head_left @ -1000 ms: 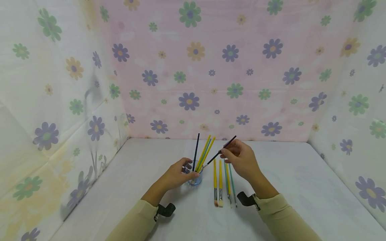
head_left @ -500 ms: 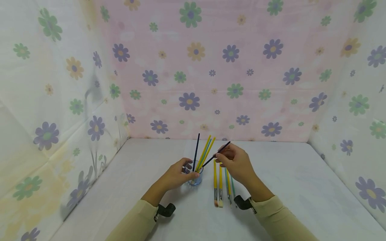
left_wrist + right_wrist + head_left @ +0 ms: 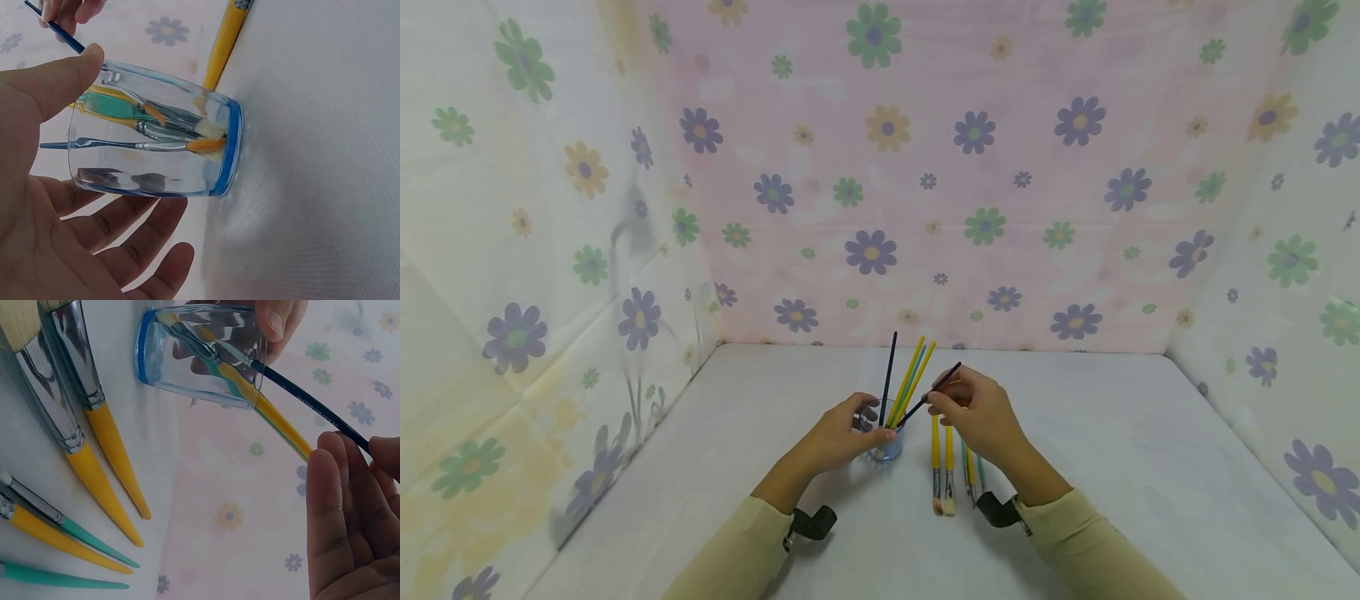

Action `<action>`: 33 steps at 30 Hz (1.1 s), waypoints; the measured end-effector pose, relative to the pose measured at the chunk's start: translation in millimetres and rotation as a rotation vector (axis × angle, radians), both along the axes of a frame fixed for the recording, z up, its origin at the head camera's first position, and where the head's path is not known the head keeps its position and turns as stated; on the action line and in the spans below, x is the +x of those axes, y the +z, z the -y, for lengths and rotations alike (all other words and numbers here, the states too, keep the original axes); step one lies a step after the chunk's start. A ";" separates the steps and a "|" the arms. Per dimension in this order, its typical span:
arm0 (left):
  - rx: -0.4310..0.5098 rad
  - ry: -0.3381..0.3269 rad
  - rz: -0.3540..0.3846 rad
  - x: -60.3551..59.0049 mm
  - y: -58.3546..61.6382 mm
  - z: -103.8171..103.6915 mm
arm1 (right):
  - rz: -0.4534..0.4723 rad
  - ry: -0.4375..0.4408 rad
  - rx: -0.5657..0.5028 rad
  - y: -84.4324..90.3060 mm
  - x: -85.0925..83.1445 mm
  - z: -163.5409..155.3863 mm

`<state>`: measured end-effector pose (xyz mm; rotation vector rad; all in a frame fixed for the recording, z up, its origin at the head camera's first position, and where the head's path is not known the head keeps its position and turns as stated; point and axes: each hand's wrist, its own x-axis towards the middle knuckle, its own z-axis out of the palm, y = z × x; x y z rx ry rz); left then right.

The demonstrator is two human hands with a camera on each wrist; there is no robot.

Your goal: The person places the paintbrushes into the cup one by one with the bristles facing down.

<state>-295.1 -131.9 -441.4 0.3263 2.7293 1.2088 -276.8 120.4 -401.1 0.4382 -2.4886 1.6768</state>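
**Slim dark blue paintbrush [image 3: 306, 400] angled into a transparent, blue-based tumbler [image 3: 889, 452]**

Nearest, on the white-covered table [image 3: 1097, 433], lie two broad paintbrushes with yellow handles [image 3: 950, 458], their bristles toward the near side and handles toward the far edge, probably so that the handles come easily to the fingers. Beside them, the right wrist view shows a slim yellow-handled brush [image 3: 69, 542] and two slim green-handled brushes [image 3: 69, 575] whole along their handles; from the head, the right arm and its black wrist camera [image 3: 997, 510] partly cover them.

Beyond, the left hand [image 3: 831, 437] grips the tumbler between thumb and fingers, seemingly to steady it. The right hand [image 3: 985, 417] pinches the slim dark blue paintbrush by its handle, tilted, apparently to clear the others; the right wrist view shows its metal collar inside the rim.

Another dark blue brush [image 3: 887, 379], two yellow handles [image 3: 929, 354] and a green one [image 3: 920, 360] lean in the tumbler. Only the left wrist view shows their bristles clearly, down near the base.

Past the table's far edge hangs pink flowered cloth [image 3: 1022, 275].
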 end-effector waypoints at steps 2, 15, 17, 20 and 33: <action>0.001 -0.006 -0.004 0.1 -0.1 0.4 | 0.005 0.015 0.004 -2.4 0.5 2.0; 0.009 -0.005 -0.001 -0.1 0.2 0.5 | 0.038 0.011 0.093 -10.1 3.8 12.1; 0.013 -0.008 0.000 -0.1 0.2 0.8 | 0.049 0.020 0.098 -11.0 3.5 12.4; 0.016 -0.006 0.002 0.2 1.2 0.7 | 0.059 0.027 0.103 -12.2 3.0 12.7; 0.003 -0.005 -0.002 0.2 1.9 0.3 | 0.041 -0.001 0.127 -0.5 0.1 0.0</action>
